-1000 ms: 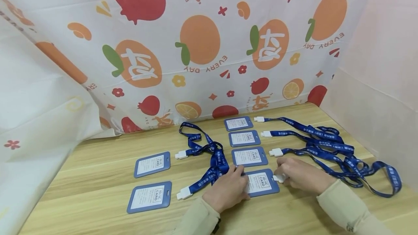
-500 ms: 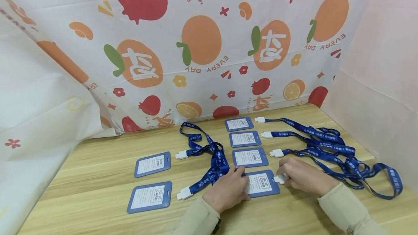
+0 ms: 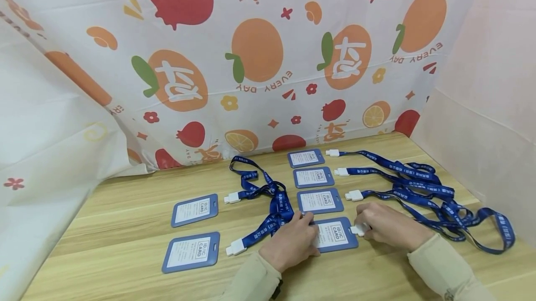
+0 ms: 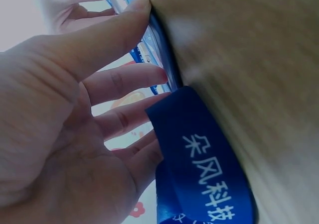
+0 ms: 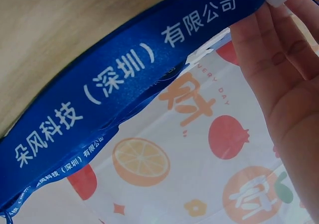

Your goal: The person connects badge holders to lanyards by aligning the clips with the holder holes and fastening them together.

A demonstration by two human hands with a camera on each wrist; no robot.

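Note:
On the table's near side lies a blue ID card holder (image 3: 338,236) with a white insert. My left hand (image 3: 290,241) covers its left end, thumb at the near edge and fingers across at the far edge, holding it. At the slotted end, my right hand (image 3: 389,226) pinches a white plastic clip (image 3: 358,230), whose tip overlaps the holder's edge in the head view. In the right wrist view, a blue printed lanyard (image 5: 117,74) runs from that clip. Another blue strap (image 4: 199,154) passes close to my left fingers in the left wrist view.
Three more holders, the nearest being a blue card holder (image 3: 320,200), line up behind, with white-clipped lanyards (image 3: 402,194) tangled to their right. Left of my hands are two holders (image 3: 190,252) and a lanyard pile (image 3: 278,203). A fruit-print curtain (image 3: 259,59) stands behind the wooden table (image 3: 125,226).

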